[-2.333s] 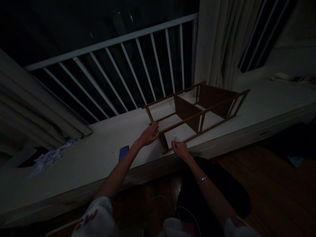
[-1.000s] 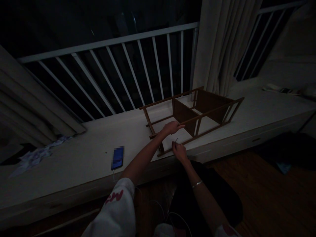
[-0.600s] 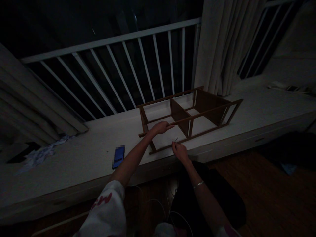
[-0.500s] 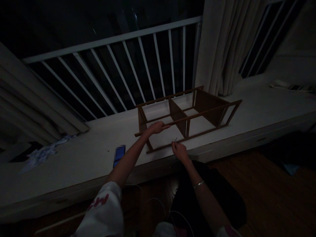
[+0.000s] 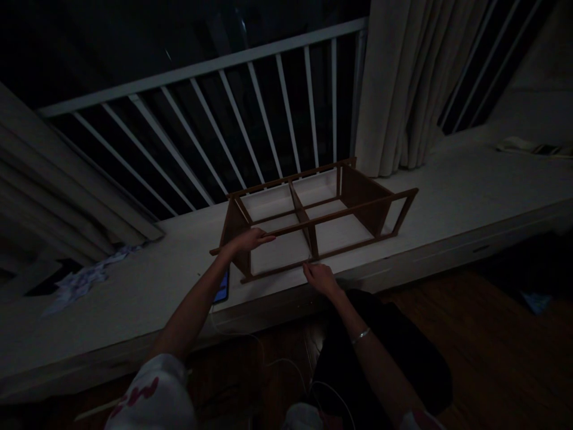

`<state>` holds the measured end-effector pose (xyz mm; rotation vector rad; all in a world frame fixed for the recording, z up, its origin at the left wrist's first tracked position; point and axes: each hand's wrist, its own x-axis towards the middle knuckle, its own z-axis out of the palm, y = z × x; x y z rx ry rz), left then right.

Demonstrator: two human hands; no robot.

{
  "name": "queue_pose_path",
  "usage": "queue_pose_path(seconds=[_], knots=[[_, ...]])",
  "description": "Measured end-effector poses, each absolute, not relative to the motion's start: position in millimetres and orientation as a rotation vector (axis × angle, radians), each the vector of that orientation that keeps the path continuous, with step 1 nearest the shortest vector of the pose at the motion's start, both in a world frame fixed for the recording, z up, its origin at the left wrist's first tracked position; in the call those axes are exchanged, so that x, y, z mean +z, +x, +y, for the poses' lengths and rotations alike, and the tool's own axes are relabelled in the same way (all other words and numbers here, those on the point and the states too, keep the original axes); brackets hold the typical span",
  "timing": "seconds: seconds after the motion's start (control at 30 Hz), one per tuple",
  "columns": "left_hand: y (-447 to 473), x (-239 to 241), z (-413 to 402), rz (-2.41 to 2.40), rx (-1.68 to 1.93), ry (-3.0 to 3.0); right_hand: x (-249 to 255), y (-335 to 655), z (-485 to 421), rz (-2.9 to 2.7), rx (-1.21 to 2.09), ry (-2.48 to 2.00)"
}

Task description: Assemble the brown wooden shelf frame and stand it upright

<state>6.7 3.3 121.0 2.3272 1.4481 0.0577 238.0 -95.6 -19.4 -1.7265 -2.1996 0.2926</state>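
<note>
A brown wooden shelf frame with slatted rails and a middle divider lies on the white window ledge. My left hand is closed round the frame's upper front rail near its left end. At the lower front rail, just below the divider, my right hand rests on the ledge's edge with its fingers pinched together. What they hold is too dark to make out. A bracelet shows on my right wrist.
A blue phone lies on the ledge, partly hidden behind my left forearm. Crumpled paper sits at the far left. White railing and curtains stand behind. A white cable runs over the wooden floor.
The shelf frame has shifted left along the ledge and straightened, my left hand moving left with its upper rail. My right hand stayed by the lower rail, and the thin piece it held no longer shows.
</note>
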Motion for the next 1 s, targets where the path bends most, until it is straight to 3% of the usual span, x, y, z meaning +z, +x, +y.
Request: queue_pose_path(seconds=[1.0], knots=[[-14.3, 120.8, -9.0, 1.569, 0.041, 2.492, -26.7, 217.4, -96.1, -2.418, 0.353, -1.735]])
